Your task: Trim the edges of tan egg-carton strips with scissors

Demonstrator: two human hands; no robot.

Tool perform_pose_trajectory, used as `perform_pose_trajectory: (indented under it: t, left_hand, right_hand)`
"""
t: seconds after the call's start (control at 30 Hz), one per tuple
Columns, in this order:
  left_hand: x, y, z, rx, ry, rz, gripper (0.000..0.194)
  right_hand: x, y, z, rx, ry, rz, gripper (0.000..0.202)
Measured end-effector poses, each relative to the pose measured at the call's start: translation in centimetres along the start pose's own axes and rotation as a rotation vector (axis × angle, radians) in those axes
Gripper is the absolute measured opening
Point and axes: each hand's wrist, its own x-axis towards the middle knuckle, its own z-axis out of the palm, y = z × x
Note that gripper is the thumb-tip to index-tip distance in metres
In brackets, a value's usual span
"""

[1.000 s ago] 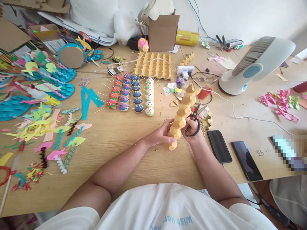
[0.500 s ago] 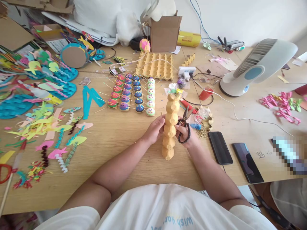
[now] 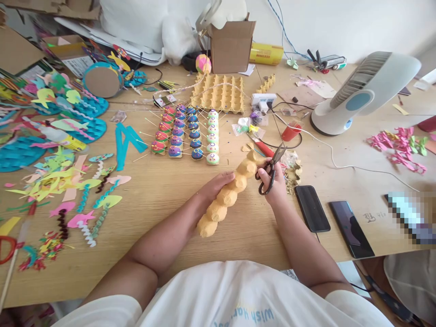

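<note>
A yellow egg-carton strip (image 3: 226, 196) of bumpy cups slants from lower left to upper right above the table. My left hand (image 3: 219, 184) grips its left side around the middle, thumb on top. In my right hand (image 3: 274, 179) are black-handled scissors (image 3: 269, 175), blades pointing up and right; its fingertips are by the strip's upper end. Small yellow carton scraps (image 3: 248, 147) lie just beyond that end. Painted cup strips in red, purple, blue and pale green (image 3: 213, 136) stand in rows behind my left hand.
A yellow egg tray (image 3: 218, 93) lies at the back. Two phones (image 3: 312, 208) (image 3: 350, 229) are right of my right arm, with a white fan (image 3: 354, 97) and a red cup (image 3: 292, 131) farther back. Paper fish and scraps (image 3: 51, 177) cover the left side.
The strip has turned from nearly upright to a slant, its near end swinging left. My right hand and the scissors have moved slightly right and up. Carton scraps now show beyond the strip.
</note>
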Motion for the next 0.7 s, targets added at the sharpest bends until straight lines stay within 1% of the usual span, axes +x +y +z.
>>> perform_pose_trajectory:
  t: [0.07,0.13,0.2,0.27,0.33,0.37,0.4,0.43,0.47,0.57,0.63,0.7]
  left_hand:
    - [0.2,-0.2,0.1,-0.021,-0.081,-0.048,0.050]
    - [0.5,-0.2,0.1,-0.041,-0.111,-0.086,0.050]
    - [0.6,-0.1,0.1,-0.083,-0.104,-0.124,0.050]
    - [0.8,0.0,0.0,-0.144,-0.072,-0.171,0.050]
    - [1.0,-0.1,-0.1,-0.190,-0.018,-0.200,0.043]
    - [1.1,-0.2,-0.1,-0.204,0.033,-0.163,0.037]
    - [1.2,-0.3,0.0,-0.213,0.057,-0.127,0.033]
    - [1.3,-0.5,0.1,-0.212,0.065,-0.095,0.030]
    - [1.3,-0.7,0.3,-0.174,0.071,-0.026,0.029]
    - [1.4,-1.3,0.9,0.022,0.091,0.124,0.039]
    - [1.3,-1.5,1.2,0.108,0.103,0.170,0.043]
    - [1.2,-1.6,1.5,0.141,0.110,0.230,0.047]
  right_hand:
    - [0.4,-0.1,-0.5,-0.065,-0.029,0.029,0.037]
    - [0.6,-0.2,-0.8,-0.064,0.005,0.050,0.035]
    - [0.8,-0.2,-0.8,-0.003,0.081,0.077,0.037]
    - [1.0,-0.2,-0.6,0.090,0.168,0.115,0.042]
    - [1.1,0.0,-0.3,0.165,0.222,0.143,0.046]
    - [1.2,0.0,-0.1,0.198,0.234,0.148,0.047]
    - [1.2,0.1,0.0,0.228,0.238,0.149,0.049]
    - [1.2,0.2,0.2,0.256,0.239,0.149,0.049]
    - [1.1,0.3,0.4,0.282,0.242,0.149,0.050]
    - [0.6,0.7,1.0,0.278,0.239,0.124,0.049]
    - [0.0,0.9,1.4,0.229,0.210,0.082,0.045]
    - [-0.5,1.2,1.8,0.163,0.168,0.061,0.044]
